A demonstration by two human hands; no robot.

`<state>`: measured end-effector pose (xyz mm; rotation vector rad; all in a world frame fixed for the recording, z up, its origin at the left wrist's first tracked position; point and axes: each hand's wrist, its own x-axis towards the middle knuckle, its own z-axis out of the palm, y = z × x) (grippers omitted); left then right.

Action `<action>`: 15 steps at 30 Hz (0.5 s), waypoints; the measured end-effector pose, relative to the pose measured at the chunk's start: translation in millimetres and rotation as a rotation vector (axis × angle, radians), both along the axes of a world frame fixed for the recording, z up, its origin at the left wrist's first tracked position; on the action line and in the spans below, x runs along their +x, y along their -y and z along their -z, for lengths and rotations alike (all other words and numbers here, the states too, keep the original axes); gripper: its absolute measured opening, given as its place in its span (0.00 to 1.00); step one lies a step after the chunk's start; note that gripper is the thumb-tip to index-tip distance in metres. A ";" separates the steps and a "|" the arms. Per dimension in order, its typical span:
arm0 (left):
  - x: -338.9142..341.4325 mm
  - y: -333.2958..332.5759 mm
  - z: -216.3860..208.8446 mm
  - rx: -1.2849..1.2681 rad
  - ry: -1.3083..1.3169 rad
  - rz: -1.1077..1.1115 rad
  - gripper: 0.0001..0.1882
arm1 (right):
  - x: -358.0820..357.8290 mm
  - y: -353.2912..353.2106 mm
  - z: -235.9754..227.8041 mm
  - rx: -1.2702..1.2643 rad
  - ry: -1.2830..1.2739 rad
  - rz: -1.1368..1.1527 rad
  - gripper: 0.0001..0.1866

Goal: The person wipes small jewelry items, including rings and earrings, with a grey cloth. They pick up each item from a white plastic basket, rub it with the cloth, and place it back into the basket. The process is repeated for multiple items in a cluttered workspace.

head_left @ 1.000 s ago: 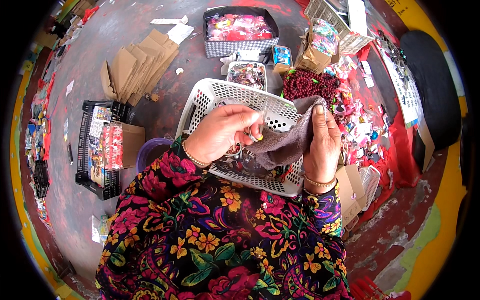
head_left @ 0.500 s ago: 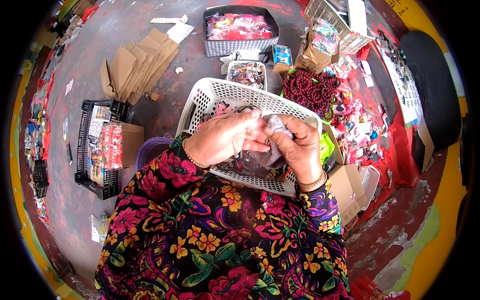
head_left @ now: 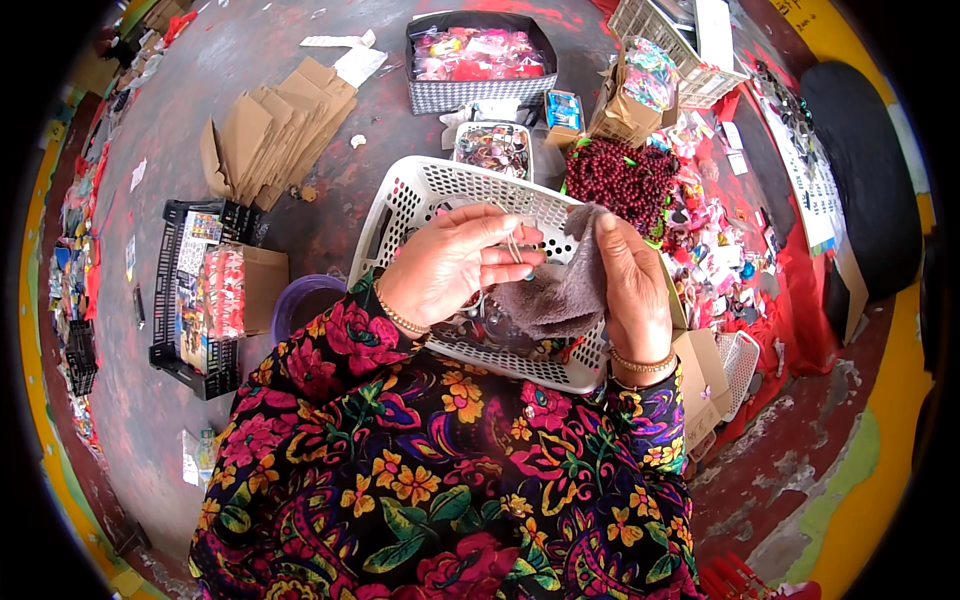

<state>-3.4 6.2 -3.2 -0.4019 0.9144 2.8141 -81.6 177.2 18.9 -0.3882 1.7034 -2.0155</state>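
Note:
Above a white perforated plastic basket [head_left: 405, 200] I hold both hands. My right hand [head_left: 637, 290] grips a greyish-purple cloth [head_left: 560, 300] by its upper edge, thumb over it, and the cloth hangs down over the basket. My left hand [head_left: 450, 262], palm turned inward, pinches a thin, pale loop-shaped piece [head_left: 515, 243] between thumb and fingers; its exact kind is too small to make out. Inside the basket lie small mixed trinkets, largely hidden by my hands and the cloth.
Beyond the basket stand a small white tray of trinkets [head_left: 495, 150] and a checkered bin [head_left: 480, 95]. Dark red beads [head_left: 620, 190] lie to the right. On the left are a black crate [head_left: 170, 330], a purple tub [head_left: 300, 300] and flattened cardboard [head_left: 275, 130].
My right hand has moved right and turned, drawing the cloth away from my left hand so it hangs spread out. The thin loop now shows in my left fingers.

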 end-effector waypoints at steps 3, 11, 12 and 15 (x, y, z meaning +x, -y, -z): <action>-1.1 -4.3 0.4 0.030 -0.031 -0.056 0.08 | -6.3 -4.7 15.2 0.094 -0.031 0.005 0.13; -2.1 -4.4 9.7 -0.320 -0.029 -0.101 0.09 | -7.6 1.0 -3.3 -0.180 0.419 0.260 0.12; -2.5 -4.1 9.4 -0.321 -0.026 -0.105 0.10 | -15.1 -9.3 7.3 -0.209 0.479 0.207 0.12; -3.5 -1.8 8.1 -0.255 -0.025 -0.096 0.10 | -19.2 -10.7 -1.7 -0.343 0.607 0.275 0.12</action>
